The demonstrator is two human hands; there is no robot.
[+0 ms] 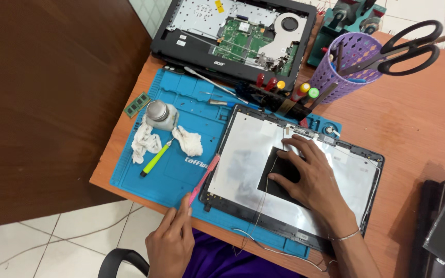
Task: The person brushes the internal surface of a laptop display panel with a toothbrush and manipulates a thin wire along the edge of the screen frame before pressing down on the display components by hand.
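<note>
Centrally, a blue work mat covers an orange-brown wooden table, with pale floor tiles below its near edge. On the mat's right part lies a laptop lid panel, silvery inside; the right hand presses flat on it, fingers spread over a black square patch, gripping nothing. Just left of the panel, the left hand pinches a pink pry tool against its edge. Beyond the mat sits an opened laptop base; right of that stands a purple mesh cup holding scissors.
</note>
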